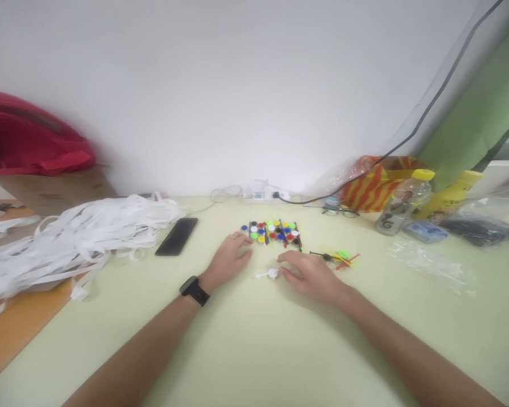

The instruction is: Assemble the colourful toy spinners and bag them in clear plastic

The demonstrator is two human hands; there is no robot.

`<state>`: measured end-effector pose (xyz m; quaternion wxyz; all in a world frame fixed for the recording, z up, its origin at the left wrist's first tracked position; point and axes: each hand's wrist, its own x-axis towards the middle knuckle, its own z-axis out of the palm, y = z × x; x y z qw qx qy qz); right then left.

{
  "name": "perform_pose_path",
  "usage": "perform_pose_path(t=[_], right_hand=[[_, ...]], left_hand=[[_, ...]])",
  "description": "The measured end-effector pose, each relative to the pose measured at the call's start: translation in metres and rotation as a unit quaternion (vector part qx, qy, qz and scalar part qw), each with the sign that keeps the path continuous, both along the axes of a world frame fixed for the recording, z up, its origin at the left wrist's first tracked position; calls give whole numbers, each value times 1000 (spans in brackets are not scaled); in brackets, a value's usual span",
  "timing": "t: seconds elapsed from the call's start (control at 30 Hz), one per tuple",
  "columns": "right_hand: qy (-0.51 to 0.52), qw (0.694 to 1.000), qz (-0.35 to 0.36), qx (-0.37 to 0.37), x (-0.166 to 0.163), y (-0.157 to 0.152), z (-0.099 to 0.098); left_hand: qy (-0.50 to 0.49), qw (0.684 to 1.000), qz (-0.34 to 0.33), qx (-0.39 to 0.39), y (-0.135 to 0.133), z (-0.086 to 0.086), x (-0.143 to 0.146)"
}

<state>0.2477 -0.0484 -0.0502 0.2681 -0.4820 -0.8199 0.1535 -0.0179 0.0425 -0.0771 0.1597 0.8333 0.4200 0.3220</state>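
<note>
My left hand (231,259) rests on the pale green table (254,339), fingers curled loosely, its fingertips close to a grid of small coloured round pieces (271,232) crossed by thin coloured sticks. A black watch (194,290) is on that wrist. My right hand (309,272) lies palm down just right of a small white piece (271,274) with a thin stem; its fingertips are at or on that piece. A loose cluster of coloured sticks (339,259) lies just beyond the right hand.
A black phone (177,236) and a heap of white strips (68,237) lie at left, a red bag (29,135) on cardboard behind. Glasses (340,211), a striped bag (373,183), two bottles (401,209) and clear plastic (432,263) are at right. A power strip (265,195) sits by the wall.
</note>
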Motion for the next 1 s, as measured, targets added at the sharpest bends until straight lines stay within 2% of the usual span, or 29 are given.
perform_pose_path(t=[0.13, 0.23, 0.3, 0.43, 0.63, 0.83, 1.0], right_hand=[[77, 995, -36, -49, -2, -1, 7], [155, 986, -53, -43, -2, -1, 12], [170, 983, -56, -34, -1, -2, 14], [115, 991, -66, -12, -2, -2, 12], [-3, 993, -74, 94, -3, -1, 1], [-7, 984, -64, 163, -1, 1, -2], [-27, 981, -62, 179, -2, -1, -3]], left_hand=[[5, 1000, 1, 4, 0, 0, 0], [8, 1000, 6, 8, 0, 0, 0], [12, 1000, 11, 13, -1, 1, 0], [24, 998, 34, 39, -2, 2, 1], [70, 993, 89, 40, 2, -2, -4], [169, 984, 52, 6, 6, -1, -14], [216, 975, 44, -4, 8, 1, -14]])
